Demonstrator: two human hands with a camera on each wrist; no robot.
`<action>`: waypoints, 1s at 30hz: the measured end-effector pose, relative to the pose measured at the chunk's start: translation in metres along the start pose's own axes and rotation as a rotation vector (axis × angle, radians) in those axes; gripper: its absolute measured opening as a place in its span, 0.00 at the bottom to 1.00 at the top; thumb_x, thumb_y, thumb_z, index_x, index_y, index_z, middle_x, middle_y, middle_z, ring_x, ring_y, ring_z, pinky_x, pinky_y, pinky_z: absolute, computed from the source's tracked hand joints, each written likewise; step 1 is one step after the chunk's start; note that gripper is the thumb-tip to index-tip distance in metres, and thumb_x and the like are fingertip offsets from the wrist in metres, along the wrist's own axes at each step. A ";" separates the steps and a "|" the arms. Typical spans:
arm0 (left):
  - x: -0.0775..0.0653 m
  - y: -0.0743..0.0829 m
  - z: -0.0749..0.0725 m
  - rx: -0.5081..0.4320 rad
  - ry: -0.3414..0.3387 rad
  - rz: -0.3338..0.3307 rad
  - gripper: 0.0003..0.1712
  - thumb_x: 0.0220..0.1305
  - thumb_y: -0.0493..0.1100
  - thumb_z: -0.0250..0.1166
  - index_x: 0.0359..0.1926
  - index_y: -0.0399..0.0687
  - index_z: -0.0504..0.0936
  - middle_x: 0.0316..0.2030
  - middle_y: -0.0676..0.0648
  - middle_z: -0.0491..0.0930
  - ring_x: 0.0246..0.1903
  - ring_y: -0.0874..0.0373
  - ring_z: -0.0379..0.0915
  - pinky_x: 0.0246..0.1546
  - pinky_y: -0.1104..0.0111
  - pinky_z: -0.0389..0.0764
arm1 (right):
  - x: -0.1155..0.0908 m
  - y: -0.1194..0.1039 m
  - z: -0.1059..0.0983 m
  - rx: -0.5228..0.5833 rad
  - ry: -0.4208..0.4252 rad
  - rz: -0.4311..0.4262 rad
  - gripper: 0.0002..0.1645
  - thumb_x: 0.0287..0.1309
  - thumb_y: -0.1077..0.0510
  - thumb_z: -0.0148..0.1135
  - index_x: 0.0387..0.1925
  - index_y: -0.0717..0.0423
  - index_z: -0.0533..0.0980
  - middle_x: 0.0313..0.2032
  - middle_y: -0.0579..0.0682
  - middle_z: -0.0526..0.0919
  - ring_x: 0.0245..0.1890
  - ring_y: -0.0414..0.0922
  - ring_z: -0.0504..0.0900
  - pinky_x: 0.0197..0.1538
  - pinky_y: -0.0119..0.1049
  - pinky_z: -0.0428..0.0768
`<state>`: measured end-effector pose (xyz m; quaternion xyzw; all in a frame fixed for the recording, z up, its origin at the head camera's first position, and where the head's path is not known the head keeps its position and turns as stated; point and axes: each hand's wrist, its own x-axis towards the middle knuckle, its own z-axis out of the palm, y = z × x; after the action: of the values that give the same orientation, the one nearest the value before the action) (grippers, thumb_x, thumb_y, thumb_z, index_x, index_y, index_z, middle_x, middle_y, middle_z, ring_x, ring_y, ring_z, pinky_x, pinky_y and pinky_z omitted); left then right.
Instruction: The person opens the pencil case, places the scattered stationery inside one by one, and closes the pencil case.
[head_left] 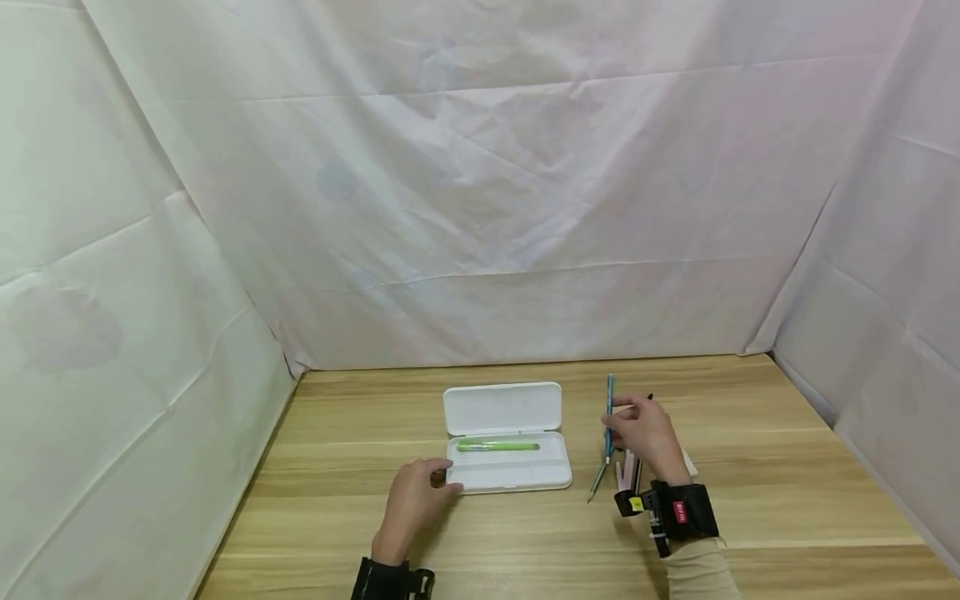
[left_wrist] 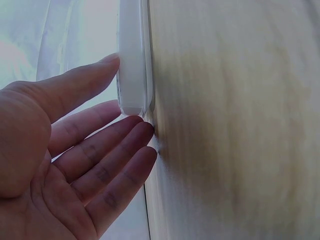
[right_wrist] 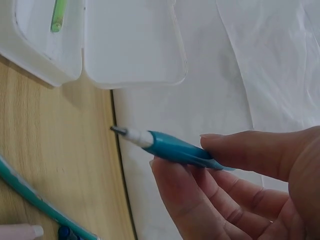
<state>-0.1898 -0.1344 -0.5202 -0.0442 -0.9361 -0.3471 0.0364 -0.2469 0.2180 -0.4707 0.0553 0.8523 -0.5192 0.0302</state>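
the right hand (head_left: 648, 435) pinches the blue pen (head_left: 609, 415) between thumb and fingers, holding it just to the right of the white case (head_left: 510, 476). its tip points back toward the person; how high it hangs over the green pencil (head_left: 597, 482) i can't quite tell from here. i'd say a light, steady pinch well behind the tip serves best, with a turn of the wrist to line it up with the green pen (head_left: 498, 447) lying lengthwise in the case. lifting before going sideways should spare the green pencil and the pink pen (head_left: 627, 469) a knock. the left hand (head_left: 411, 500) has its fingers fairly straight, thumb and forefinger spread at the case's near left corner; a gentle touch there ought to steady it without tipping it. better to leave the lid (head_left: 502, 408) alone, laid back toward the curtain (head_left: 487, 208).
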 end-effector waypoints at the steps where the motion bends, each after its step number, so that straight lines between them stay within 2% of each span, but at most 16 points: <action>1: 0.000 0.000 0.000 0.001 -0.002 0.000 0.21 0.50 0.40 0.77 0.46 0.38 0.86 0.37 0.42 0.87 0.36 0.52 0.83 0.40 0.56 0.82 | 0.000 -0.001 0.001 -0.006 -0.002 -0.003 0.26 0.65 0.63 0.61 0.62 0.68 0.70 0.40 0.61 0.82 0.30 0.47 0.86 0.39 0.47 0.85; 11: 0.001 0.000 -0.001 0.009 -0.014 -0.023 0.22 0.50 0.41 0.78 0.47 0.38 0.86 0.37 0.44 0.86 0.36 0.55 0.81 0.38 0.58 0.81 | -0.001 -0.004 0.003 -0.040 0.005 -0.043 0.25 0.64 0.62 0.62 0.61 0.65 0.71 0.40 0.60 0.81 0.28 0.47 0.86 0.38 0.47 0.85; 21: 0.002 0.001 -0.002 0.012 -0.015 -0.022 0.21 0.50 0.41 0.77 0.46 0.39 0.86 0.38 0.43 0.87 0.36 0.53 0.82 0.40 0.56 0.81 | -0.003 -0.008 0.007 -0.052 0.008 -0.126 0.25 0.64 0.62 0.62 0.61 0.65 0.71 0.41 0.61 0.82 0.31 0.47 0.86 0.39 0.46 0.86; 30: 0.001 0.000 -0.001 0.004 -0.021 -0.029 0.22 0.50 0.41 0.77 0.47 0.38 0.86 0.37 0.43 0.86 0.36 0.53 0.82 0.39 0.57 0.81 | -0.003 -0.009 0.012 -0.087 -0.029 -0.167 0.26 0.65 0.61 0.62 0.63 0.62 0.71 0.41 0.58 0.81 0.34 0.47 0.85 0.41 0.46 0.85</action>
<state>-0.1910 -0.1349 -0.5199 -0.0343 -0.9377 -0.3451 0.0217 -0.2453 0.2029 -0.4680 -0.0247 0.8751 -0.4833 0.0013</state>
